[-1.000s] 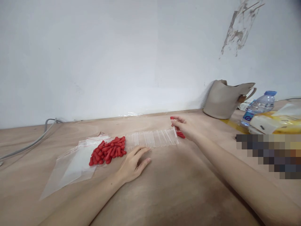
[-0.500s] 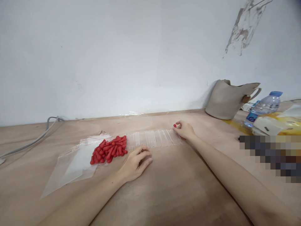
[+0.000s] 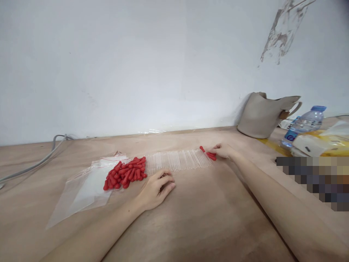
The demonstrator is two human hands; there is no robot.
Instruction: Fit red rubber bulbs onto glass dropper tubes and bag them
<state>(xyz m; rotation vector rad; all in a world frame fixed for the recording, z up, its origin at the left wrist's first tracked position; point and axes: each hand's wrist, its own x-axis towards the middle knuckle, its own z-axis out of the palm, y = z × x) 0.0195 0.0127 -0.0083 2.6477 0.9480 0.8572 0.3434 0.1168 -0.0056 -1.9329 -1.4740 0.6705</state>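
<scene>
A row of thin clear dropper tubes [image 3: 174, 160] lies side by side on the table. One red rubber bulb [image 3: 202, 149] sits at the top end of a tube at the row's right end. Several more red bulbs [image 3: 211, 156] lie just below it, beside my right hand [image 3: 222, 150]. That hand's fingertips reach toward these bulbs with nothing visible between them. My left hand [image 3: 158, 187] rests on the table below the row, thumb apart from its loosely bent fingers, holding nothing. To its left is a heap of red rubber bulbs [image 3: 127, 173].
Clear zip bags [image 3: 79, 200] lie partly under the heap. A grey cable [image 3: 35, 166] runs along the left. At the right are a beige bag [image 3: 259, 116], a water bottle [image 3: 305, 123] and a yellow and white tissue pack [image 3: 319, 145]. A white wall stands behind the table.
My right hand has moved right, away from the bulb at the tube's end, uncovering that bulb and the loose ones beside it. My left hand has stayed in place.
</scene>
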